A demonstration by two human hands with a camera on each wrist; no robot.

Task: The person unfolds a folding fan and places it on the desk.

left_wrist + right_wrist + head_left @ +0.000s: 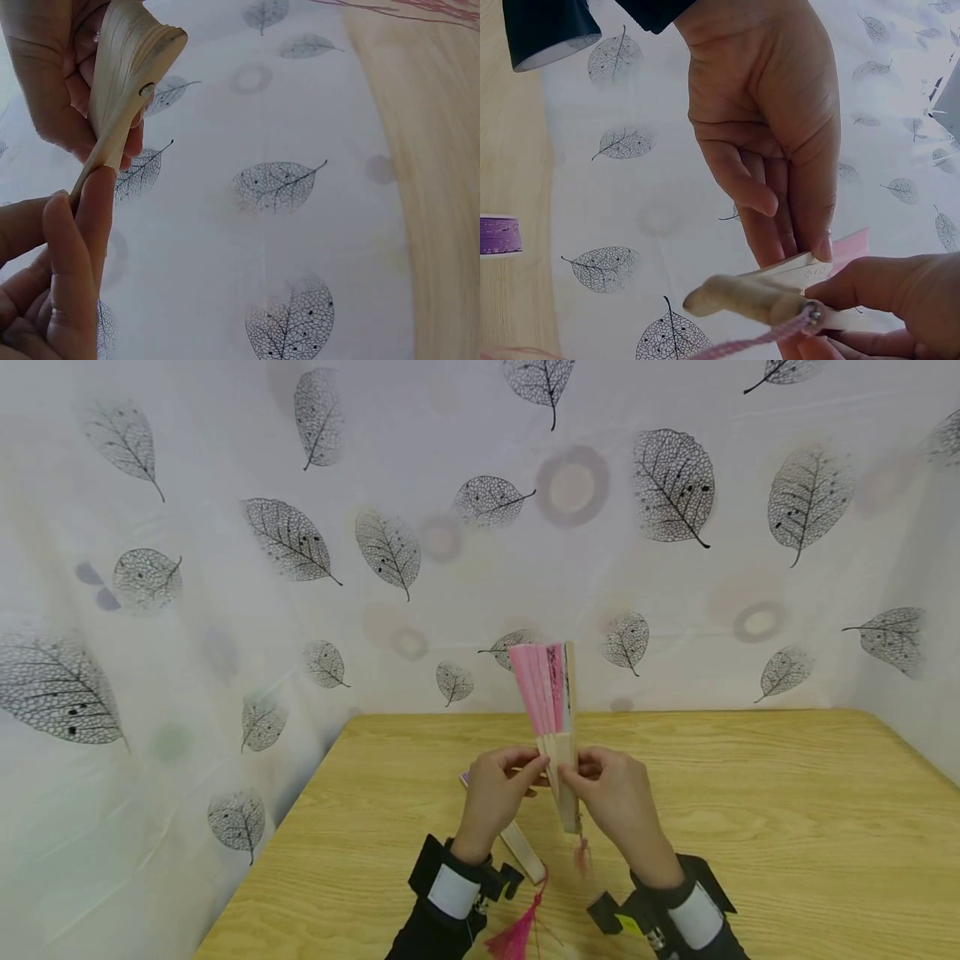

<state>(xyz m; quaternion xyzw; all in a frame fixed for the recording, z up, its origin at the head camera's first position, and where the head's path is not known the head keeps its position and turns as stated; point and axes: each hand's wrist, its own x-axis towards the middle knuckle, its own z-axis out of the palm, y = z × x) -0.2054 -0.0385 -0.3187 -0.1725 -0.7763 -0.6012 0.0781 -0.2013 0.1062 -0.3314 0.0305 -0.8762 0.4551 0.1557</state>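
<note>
Both hands hold a pink folding fan (538,689) upright above the table, its leaf slightly spread. My left hand (497,793) pinches the pale wooden ribs on the left side, thumb in front. On the right side, my right hand (617,793) pinches the ribs between thumb and fingers. The ribs (124,82) and their metal rivet show close up in the left wrist view. A pink cord (757,339) hangs from the rivet end in the right wrist view. Beneath my left hand lies a second, folded fan (522,853), partly hidden, with a pink tassel (516,935).
The wood-grained table (750,827) spreads out under both hands. Behind it and along the left hangs a pale cloth (420,435) printed with dark leaf skeletons. The second fan's purple end (499,235) shows at the left edge of the right wrist view.
</note>
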